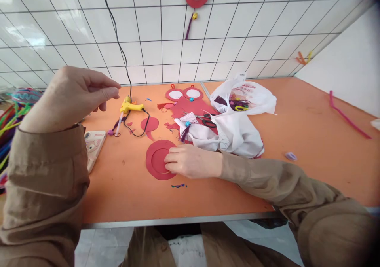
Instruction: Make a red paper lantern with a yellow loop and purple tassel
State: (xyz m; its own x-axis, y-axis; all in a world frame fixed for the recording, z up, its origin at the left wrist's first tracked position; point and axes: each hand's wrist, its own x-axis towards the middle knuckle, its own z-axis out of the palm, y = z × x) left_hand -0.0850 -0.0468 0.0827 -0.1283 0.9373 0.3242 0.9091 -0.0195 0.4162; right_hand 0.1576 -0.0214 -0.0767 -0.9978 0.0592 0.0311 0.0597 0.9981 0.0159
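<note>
Red disc (152, 152), round, with no long axis, lies on the orange table (124, 197); right hand (194, 161), the nearer, rests on its right part, fingers bunched, grip hidden; left hand (78, 92) hangs raised to the left, fingertips narrowly spaced, contents not discernible; glue gun (127, 107) lies far-left of the disc; phone (95, 146), left; white cloth (240, 134), far-right.

A patterned phone (95, 145) lay on the left of the orange bench (311, 180), with a heap of bright craft strands (8, 134) beyond it at the edge of view. To the right lay a small lilac ring (291, 156) and a bent pink strip (350, 121). Above, a red-rimmed ornament (199, 1), a yellow bell (194, 16) and a purple tassel (189, 29) hung against the white tiled wall (148, 25).
</note>
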